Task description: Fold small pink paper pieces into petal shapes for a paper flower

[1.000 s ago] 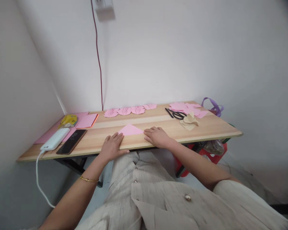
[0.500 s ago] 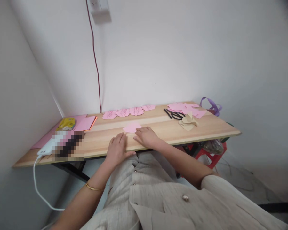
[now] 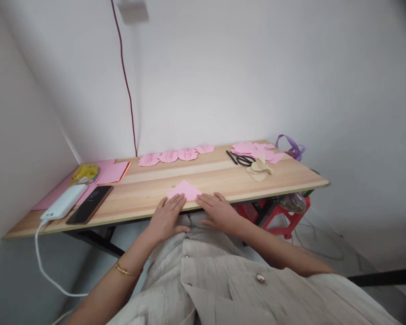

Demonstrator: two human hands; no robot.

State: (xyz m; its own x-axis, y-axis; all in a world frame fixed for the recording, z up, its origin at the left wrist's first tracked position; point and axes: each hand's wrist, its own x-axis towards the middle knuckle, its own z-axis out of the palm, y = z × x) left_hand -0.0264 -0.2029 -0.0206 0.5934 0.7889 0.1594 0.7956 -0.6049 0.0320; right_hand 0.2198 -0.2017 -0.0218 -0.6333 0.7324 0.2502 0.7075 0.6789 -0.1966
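A small pink piece of paper [image 3: 185, 188] lies flat near the front edge of the wooden table [image 3: 149, 187], one corner pointing toward the wall. My left hand [image 3: 166, 216] rests with outstretched fingers on the paper's left corner. On the right corner lie the fingertips of my right hand [image 3: 218, 211], also stretched out. Both thumbs hang over the table's edge. Further back, by the wall, a row of pink cut-outs with dark markings [image 3: 169, 156] is laid out.
Scissors [image 3: 245, 160], a black pen [image 3: 232, 157], crumpled tan paper [image 3: 260, 169] and pink scraps [image 3: 253, 150] lie at right. At left are a phone [image 3: 90, 205], a cabled white power bank [image 3: 64, 201], a yellow packet [image 3: 84, 174] and pink sheets [image 3: 113, 173]. Below stands a red stool [image 3: 289, 223].
The pink paper is nearer the table's front edge, its pointed corner now facing the wall. My right hand has shifted toward me and to the right. The camera view has moved slightly.
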